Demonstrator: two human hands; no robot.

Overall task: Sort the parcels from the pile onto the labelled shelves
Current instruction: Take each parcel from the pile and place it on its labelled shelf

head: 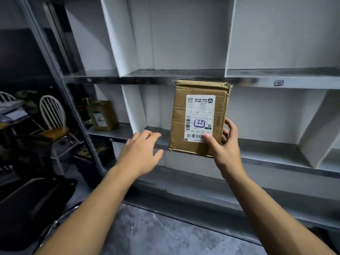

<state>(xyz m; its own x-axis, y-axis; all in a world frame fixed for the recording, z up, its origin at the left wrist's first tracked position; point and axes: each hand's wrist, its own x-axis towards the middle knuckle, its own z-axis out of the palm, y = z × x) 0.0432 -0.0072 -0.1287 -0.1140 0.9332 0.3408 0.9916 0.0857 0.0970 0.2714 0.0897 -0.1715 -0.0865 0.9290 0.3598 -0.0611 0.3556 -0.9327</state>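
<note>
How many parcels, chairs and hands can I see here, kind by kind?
Cardboard parcels: 2 (held parcel, shelved parcel)
White chairs: 2 (near chair, far chair)
Hands: 2 (left hand, right hand)
Total: 6

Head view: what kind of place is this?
Probably a parcel sorting storeroom: metal shelving split by white dividers, small tags on the shelf edges, and a cardboard parcel with a barcode shipping label held in the right hand. Another labelled box sits on a shelf at left.
</note>
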